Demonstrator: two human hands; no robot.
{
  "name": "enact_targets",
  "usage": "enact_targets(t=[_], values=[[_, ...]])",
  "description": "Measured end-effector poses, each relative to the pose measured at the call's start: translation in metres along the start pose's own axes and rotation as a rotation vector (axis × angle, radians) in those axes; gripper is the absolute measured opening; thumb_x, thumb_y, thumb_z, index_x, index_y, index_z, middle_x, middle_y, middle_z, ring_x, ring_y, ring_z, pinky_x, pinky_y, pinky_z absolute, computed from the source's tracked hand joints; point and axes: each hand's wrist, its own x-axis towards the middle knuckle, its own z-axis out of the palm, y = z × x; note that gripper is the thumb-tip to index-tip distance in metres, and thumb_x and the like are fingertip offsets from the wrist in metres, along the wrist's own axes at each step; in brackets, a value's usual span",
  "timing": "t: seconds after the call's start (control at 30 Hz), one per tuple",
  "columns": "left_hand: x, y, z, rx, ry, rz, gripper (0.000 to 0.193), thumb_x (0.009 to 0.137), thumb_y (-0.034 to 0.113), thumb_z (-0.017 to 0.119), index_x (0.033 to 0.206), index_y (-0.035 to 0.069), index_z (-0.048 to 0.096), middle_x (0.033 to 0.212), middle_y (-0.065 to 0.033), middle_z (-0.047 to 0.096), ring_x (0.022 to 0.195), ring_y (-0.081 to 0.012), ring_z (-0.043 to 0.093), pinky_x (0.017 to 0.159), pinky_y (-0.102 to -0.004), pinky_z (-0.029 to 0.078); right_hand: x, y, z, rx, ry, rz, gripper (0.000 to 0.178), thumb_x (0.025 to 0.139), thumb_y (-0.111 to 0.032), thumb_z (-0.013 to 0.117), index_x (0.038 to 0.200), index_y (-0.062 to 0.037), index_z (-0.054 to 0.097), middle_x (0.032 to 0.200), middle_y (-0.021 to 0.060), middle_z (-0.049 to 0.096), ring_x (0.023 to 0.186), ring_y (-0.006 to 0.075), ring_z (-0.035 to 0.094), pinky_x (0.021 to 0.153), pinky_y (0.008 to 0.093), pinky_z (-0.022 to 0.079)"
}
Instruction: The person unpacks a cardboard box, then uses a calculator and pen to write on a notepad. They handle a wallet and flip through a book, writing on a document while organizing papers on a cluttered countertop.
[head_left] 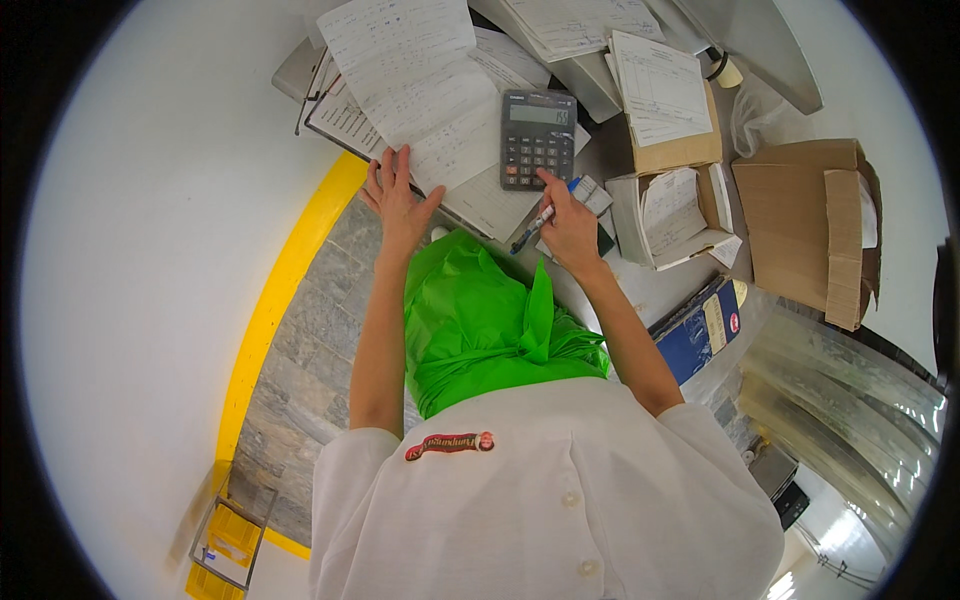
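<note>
My left hand (400, 208) is open, its fingers spread at the near edge of a handwritten sheet (425, 90) that lies over a clipboard (340, 112). In my right hand (570, 228) a pen (532, 229) with a blue end is gripped, slanting across the palm side. The index finger of that hand reaches to the lower keys of a dark grey calculator (538, 140), whose display shows digits. Beneath the calculator is a lined sheet (492, 202). Small slips of paper (592, 196) lie beside my right hand, partly hidden by it.
To the right stand a small open box of papers (652, 262) and a brown cardboard box (800, 225). More forms (662, 88) are stacked behind. A blue book (697, 328) lies near my right forearm. A green apron (460, 330) covers my lap. Yellow edging (290, 285) borders the floor.
</note>
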Motion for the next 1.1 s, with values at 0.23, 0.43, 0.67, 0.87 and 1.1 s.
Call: enact_targets(t=[0.23,0.43,0.67,0.87,1.1], values=[[-0.001,-0.002,0.0,0.029,0.035,0.032,0.079,0.066,0.037,0.07,0.134,0.018,0.035,0.14,-0.0108,0.026,0.129,-0.0358,0.016,0.102,-0.0534,0.008,0.002,-0.007,-0.001,0.047,-0.053,-0.056,0.042,0.067,0.002,0.053,0.106,-0.0101,0.046,0.089,0.0036,0.061,0.062,0.0256,0.059,0.054,0.035,0.045],[0.0,-0.001,0.0,0.025,0.04,0.035,0.079,0.066,0.036,0.071,0.134,0.017,0.036,0.14,-0.0114,0.028,0.128,-0.036,0.017,0.102,-0.0526,0.009,0.0,-0.006,0.003,-0.05,-0.139,-0.032,0.054,0.068,-0.001,0.054,0.12,-0.0128,0.044,0.075,0.005,0.058,0.063,0.0282,0.058,0.055,0.038,0.046],[-0.001,0.0,0.0,0.012,0.042,0.034,0.079,0.066,0.035,0.072,0.134,0.017,0.036,0.14,-0.0111,0.027,0.128,-0.0355,0.017,0.102,-0.0531,0.008,-0.011,-0.008,-0.009,0.005,-0.042,0.048,0.053,0.066,0.002,0.053,0.117,-0.0133,0.047,0.074,0.003,0.056,0.065,0.0246,0.059,0.056,0.0348,0.045],[-0.001,-0.002,0.001,0.001,0.057,0.059,0.078,0.066,0.035,0.071,0.134,0.018,0.036,0.14,-0.0107,0.028,0.128,-0.0346,0.017,0.102,-0.0536,0.008,-0.018,0.012,-0.016,0.017,0.051,0.096,0.053,0.066,0.002,0.055,0.117,-0.0112,0.045,0.076,0.004,0.056,0.063,0.0274,0.058,0.055,0.0372,0.046],[0.001,-0.004,0.001,0.011,0.061,0.071,0.078,0.067,0.035,0.071,0.134,0.017,0.036,0.14,-0.0113,0.027,0.128,-0.035,0.017,0.101,-0.0543,0.009,-0.015,0.009,-0.015,0.021,0.083,0.085,0.03,0.064,0.007,0.051,0.091,-0.0059,0.046,0.104,0.008,0.061,0.064,0.025,0.06,0.056,0.0332,0.046]])
